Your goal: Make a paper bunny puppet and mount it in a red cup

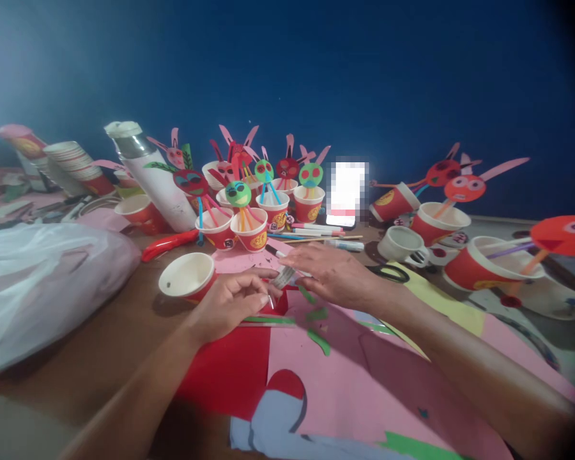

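Observation:
My left hand is closed in a pinch, with a thin pale piece at its thumb and fingertips. Beside it, my right hand reaches in from the right, palm down, fingers stretched to the left. Between the two hands is a small whitish object, partly covered by fingers; what it is I cannot make out. Under the hands lie red paper, pink paper and green scraps. An open paper cup stands just left of my left hand.
Red cups with paper faces line the back, by a lit phone and a white bottle. A plastic bag fills the left. A mug, black scissors handles and more cups are right.

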`<state>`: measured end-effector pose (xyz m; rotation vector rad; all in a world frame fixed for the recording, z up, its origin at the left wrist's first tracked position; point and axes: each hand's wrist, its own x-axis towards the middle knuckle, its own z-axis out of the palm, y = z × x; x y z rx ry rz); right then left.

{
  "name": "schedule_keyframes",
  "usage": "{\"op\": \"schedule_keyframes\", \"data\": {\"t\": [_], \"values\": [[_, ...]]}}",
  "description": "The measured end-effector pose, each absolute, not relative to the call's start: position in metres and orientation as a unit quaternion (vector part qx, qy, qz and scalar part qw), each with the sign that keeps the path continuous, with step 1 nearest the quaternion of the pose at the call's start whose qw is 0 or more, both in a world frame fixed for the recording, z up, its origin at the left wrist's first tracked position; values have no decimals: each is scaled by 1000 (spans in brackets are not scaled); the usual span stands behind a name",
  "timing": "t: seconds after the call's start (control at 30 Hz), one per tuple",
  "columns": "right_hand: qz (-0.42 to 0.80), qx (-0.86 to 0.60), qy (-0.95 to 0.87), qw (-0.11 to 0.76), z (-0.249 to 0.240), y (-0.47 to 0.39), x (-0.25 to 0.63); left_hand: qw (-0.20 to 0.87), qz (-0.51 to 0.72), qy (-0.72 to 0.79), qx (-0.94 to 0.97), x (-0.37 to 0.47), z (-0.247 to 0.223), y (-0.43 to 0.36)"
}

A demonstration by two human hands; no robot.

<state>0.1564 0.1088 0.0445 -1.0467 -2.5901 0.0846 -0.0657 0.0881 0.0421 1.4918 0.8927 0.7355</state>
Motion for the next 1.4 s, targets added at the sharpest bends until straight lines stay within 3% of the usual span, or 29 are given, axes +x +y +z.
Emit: {"op": "schedule_keyframes", "data": {"t": [0.23, 0.67, 0.8, 1.07, 1.2, 1.4], "values": [[126, -379, -898, 182, 42, 108, 159, 619, 296, 379, 621, -66, 41, 88], [369, -376, -786, 324, 43, 97, 162, 685, 319, 323, 570, -67, 38, 84], [320, -370, -788, 373, 37, 96, 161, 613, 345, 314, 638, -63, 38, 80], [213, -347, -773, 486, 36, 82, 152, 273, 399, 332, 810, -61, 37, 75], [170, -344, -777, 499, 36, 74, 145, 213, 405, 311, 833, -58, 40, 74], [77, -342, -792, 499, 31, 72, 141, 219, 399, 311, 834, -55, 36, 72]]}}
